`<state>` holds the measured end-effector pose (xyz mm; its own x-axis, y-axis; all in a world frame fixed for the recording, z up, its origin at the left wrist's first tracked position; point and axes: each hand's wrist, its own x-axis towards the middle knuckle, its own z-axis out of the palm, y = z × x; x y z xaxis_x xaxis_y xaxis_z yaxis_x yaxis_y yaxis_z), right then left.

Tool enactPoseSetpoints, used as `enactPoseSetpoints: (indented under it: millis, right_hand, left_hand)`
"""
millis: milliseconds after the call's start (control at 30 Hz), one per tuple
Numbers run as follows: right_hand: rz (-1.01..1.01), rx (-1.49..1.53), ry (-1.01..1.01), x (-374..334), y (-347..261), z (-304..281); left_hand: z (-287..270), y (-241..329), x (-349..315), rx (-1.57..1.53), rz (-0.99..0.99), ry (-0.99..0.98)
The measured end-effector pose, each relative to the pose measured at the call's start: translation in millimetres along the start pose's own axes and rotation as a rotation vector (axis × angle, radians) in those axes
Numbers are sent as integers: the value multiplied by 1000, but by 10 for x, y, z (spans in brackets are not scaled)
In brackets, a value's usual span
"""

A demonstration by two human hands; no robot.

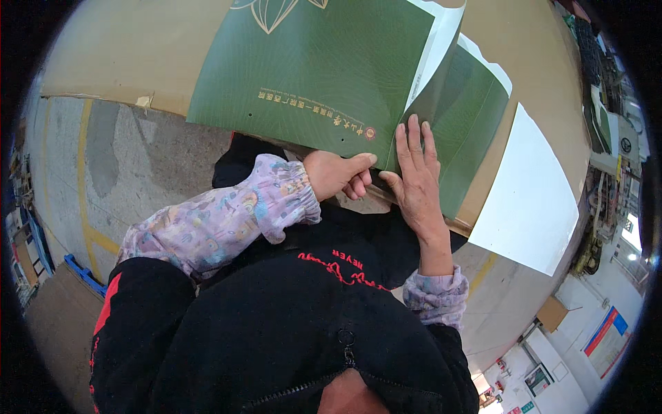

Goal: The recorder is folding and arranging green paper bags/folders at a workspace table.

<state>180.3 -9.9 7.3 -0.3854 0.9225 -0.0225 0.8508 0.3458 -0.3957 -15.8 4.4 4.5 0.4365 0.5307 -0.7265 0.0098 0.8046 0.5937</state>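
Note:
A large green printed sheet (296,76) with gold line patterns and small lettering lies across the work surface, its near edge hanging over the front. My left hand (339,174) pinches that near edge, thumb on top and fingers curled below. Beside it, my right hand (418,162) lies flat with fingers stretched, pressing on the green paper near a fold line. A green flap (469,117) on the right side is partly curled up, showing its white back (441,34). How many layers lie under my right hand is hidden.
Brown cardboard (124,55) covers the work surface. To the right, a white sheet (527,200) sticks out over the edge. Machinery (607,186) stands farther right. A concrete floor (124,165) with yellow lines shows at left, near a blue metal frame (84,277).

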Motion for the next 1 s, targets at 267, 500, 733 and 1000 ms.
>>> enactPoseSetpoints:
  millis: [267,500,733,1000]
  right_hand:
    - [11,54,-60,28,31,-57]
    - [20,105,-11,141,82,-24]
    - [-23,147,183,359,237,77]
    - [5,65,197,425,205,112]
  left_hand:
    - [-11,-98,80,-5,22,1]
    - [-24,-106,99,21,18,-8]
    - [-18,-40,62,49,35,-11]
    - [-6,-46,51,16,62,19]
